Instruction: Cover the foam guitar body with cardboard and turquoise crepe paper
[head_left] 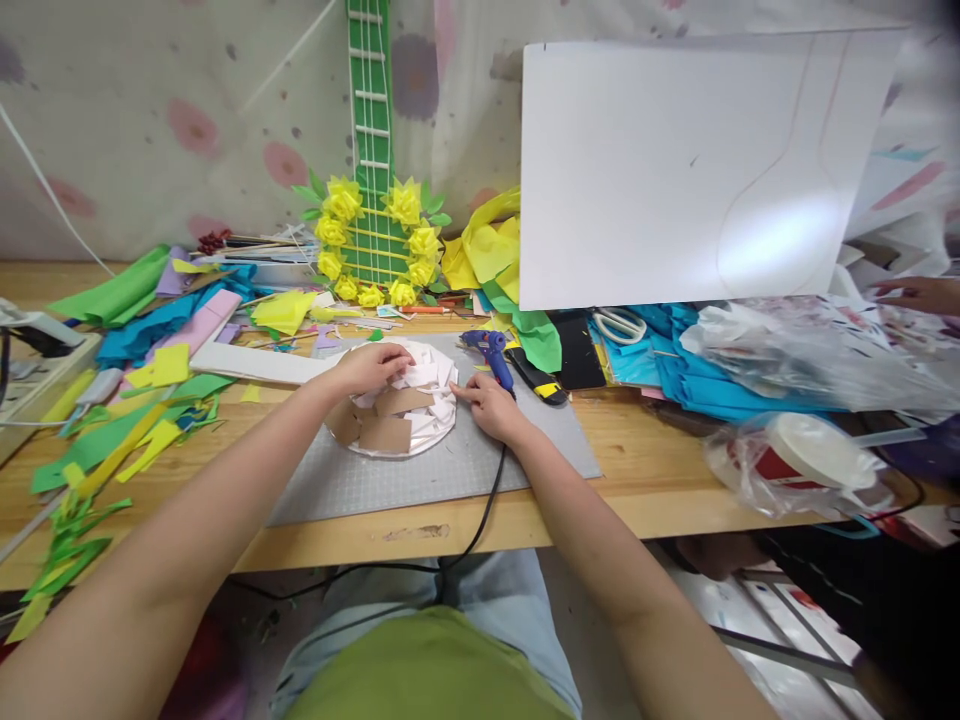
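Observation:
A round piece (pixel 420 425) made of white paper folds with brown cardboard patches lies on a grey cutting mat (pixel 420 475). My left hand (pixel 371 366) rests on its upper left part, fingers curled and pressing down on the white folds. My right hand (pixel 487 405) sits at its right rim, fingers drawn together with the fingertips touching the white edge. A blue glue gun (pixel 491 353) stands just behind my right hand, its black cord (pixel 491 495) running off the front of the table.
Green, yellow and blue paper scraps (pixel 112 440) cover the left of the wooden table. A green cardboard guitar with yellow paper flowers (pixel 375 240) leans at the back. A large white board (pixel 690 165), scissors (pixel 619 325), plastic bags (pixel 795 455) and another person's hand (pixel 919 295) lie right.

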